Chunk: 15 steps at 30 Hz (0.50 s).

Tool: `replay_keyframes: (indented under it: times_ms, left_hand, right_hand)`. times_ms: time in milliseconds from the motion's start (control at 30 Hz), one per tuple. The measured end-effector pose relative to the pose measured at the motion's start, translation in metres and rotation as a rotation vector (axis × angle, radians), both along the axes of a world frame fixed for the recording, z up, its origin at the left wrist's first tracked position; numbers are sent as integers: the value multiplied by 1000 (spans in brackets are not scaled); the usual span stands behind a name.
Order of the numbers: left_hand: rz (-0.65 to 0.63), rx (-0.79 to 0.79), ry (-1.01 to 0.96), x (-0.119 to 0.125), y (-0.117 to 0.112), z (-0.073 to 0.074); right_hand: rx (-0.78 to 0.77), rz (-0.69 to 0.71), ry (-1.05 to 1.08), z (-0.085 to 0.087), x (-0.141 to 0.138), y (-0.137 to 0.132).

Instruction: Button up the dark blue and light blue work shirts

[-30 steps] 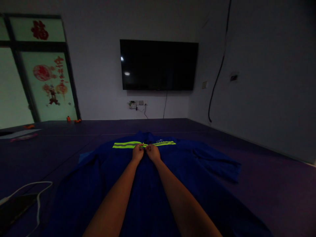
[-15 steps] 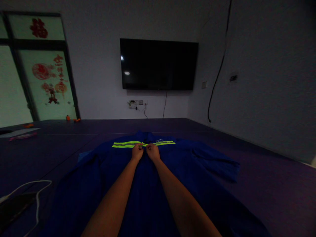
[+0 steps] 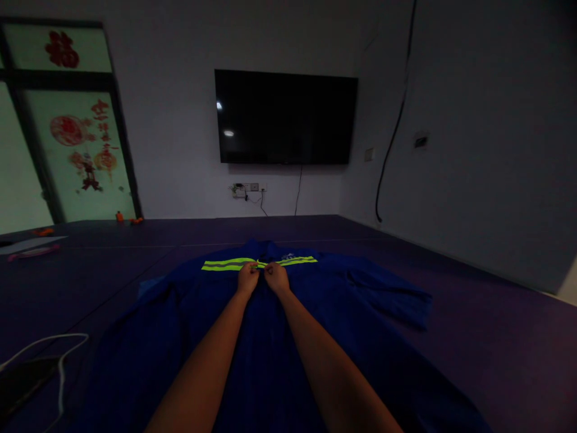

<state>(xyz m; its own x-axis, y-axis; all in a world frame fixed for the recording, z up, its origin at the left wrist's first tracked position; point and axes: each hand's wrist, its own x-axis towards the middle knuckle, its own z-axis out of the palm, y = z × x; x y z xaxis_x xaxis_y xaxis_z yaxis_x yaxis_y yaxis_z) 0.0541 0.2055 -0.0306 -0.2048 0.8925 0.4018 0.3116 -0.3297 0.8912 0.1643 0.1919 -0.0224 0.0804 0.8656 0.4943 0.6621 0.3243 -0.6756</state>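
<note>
Evidently, one blue jacket (image 3: 333,294) lies spread on the purple floor (image 3: 478,337), likely so that its front is within reach. The left hand (image 3: 248,278) and right hand (image 3: 277,278) each pinch cloth at mid-chest, side by side, presumably for an even grip on both front edges; what exactly sits between the fingertips I cannot tell. Two yellow-green strips (image 3: 220,265) show, one per side. One white cable (image 3: 61,379) lies well apart, leftward.
</note>
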Motion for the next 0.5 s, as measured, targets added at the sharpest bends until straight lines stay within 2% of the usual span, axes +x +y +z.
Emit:
replay_keyframes:
  times_ms: [500]
  left_hand:
    - [3,-15,4,0,0,0]
  right_hand:
    - [-15,8,3,-1,0,0]
